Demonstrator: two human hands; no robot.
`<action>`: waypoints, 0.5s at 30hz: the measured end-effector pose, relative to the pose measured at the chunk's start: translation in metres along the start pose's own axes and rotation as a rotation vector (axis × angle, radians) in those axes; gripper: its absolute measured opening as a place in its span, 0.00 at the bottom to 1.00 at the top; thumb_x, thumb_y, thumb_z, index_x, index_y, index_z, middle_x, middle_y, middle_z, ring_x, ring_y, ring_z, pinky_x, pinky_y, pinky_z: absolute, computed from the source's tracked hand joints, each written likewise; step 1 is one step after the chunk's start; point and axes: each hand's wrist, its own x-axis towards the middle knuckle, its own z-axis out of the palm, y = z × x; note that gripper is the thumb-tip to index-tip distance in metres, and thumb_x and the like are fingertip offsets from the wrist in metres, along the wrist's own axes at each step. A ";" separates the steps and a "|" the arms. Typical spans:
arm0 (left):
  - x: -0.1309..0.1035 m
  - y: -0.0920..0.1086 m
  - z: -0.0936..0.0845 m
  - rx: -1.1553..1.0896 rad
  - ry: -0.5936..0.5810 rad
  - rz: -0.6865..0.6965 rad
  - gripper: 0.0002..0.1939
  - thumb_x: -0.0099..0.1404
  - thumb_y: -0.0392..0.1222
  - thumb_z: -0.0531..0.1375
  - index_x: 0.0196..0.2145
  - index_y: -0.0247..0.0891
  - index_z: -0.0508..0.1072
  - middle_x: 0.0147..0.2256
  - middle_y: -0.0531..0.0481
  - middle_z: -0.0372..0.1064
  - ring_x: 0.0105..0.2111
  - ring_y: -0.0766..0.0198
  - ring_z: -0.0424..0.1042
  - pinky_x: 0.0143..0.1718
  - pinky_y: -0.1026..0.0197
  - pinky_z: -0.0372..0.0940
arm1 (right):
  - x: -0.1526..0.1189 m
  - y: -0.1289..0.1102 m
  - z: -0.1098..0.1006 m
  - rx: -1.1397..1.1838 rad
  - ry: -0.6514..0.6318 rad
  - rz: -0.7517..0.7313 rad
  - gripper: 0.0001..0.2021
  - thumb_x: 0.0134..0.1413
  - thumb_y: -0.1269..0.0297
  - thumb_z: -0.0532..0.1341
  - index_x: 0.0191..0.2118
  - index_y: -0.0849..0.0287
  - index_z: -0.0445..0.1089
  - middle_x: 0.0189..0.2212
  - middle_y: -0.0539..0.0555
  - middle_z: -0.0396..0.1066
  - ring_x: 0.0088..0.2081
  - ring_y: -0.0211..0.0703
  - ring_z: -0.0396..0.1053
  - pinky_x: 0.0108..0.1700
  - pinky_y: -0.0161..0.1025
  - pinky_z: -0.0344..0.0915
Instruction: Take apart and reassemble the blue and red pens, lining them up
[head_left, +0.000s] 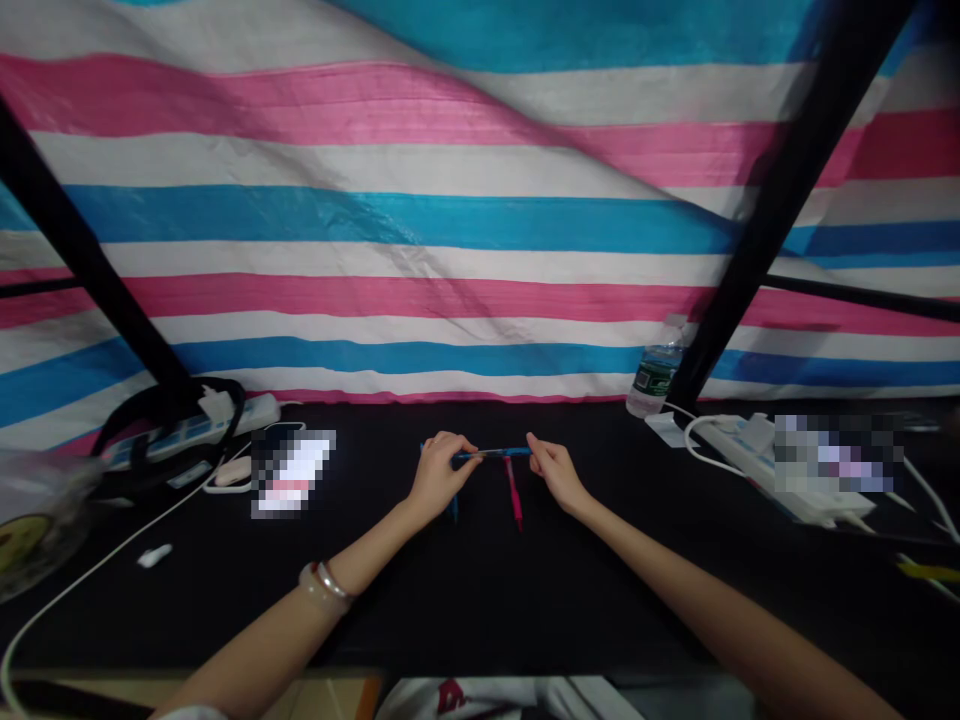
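A blue pen (499,453) is held level between my two hands, above the black table (480,600). My left hand (442,470) pinches its left end, and my right hand (555,473) grips its right end. Just below the held pen, a pink pen (515,497) lies on the table, pointing toward me. Another blue pen (454,508) lies partly hidden under my left hand.
A pixelated bright phone (296,475), an earbud (155,556) and a power strip (247,415) are on the left. To the right are a water bottle (654,372), a second power strip (780,480) and white cables. A striped sheet (420,220) hangs behind.
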 end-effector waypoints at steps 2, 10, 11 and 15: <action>0.000 0.000 0.000 0.000 -0.007 -0.004 0.03 0.57 0.40 0.60 0.28 0.39 0.70 0.31 0.51 0.71 0.37 0.59 0.66 0.37 0.58 0.54 | -0.001 -0.002 0.000 0.009 0.016 0.031 0.25 0.55 0.48 0.50 0.13 0.56 0.47 0.11 0.45 0.45 0.17 0.33 0.43 0.21 0.36 0.43; 0.000 0.000 -0.001 0.016 -0.025 -0.024 0.05 0.57 0.42 0.59 0.29 0.39 0.71 0.31 0.51 0.71 0.35 0.59 0.66 0.37 0.57 0.53 | 0.002 -0.004 -0.004 0.111 0.007 0.042 0.13 0.52 0.59 0.49 0.20 0.56 0.50 0.15 0.44 0.49 0.19 0.34 0.47 0.22 0.34 0.43; 0.000 0.000 -0.002 0.020 -0.028 -0.024 0.04 0.57 0.42 0.59 0.29 0.39 0.71 0.31 0.51 0.71 0.35 0.59 0.66 0.38 0.57 0.53 | 0.003 -0.005 -0.004 0.103 0.005 0.035 0.14 0.51 0.59 0.49 0.19 0.56 0.49 0.14 0.44 0.48 0.19 0.34 0.46 0.21 0.34 0.43; 0.002 0.000 -0.003 0.040 -0.035 -0.025 0.04 0.57 0.41 0.60 0.28 0.39 0.70 0.31 0.52 0.71 0.35 0.59 0.67 0.38 0.57 0.53 | 0.003 -0.006 -0.001 0.060 0.016 0.010 0.18 0.51 0.55 0.51 0.16 0.55 0.47 0.12 0.44 0.46 0.17 0.33 0.45 0.21 0.34 0.45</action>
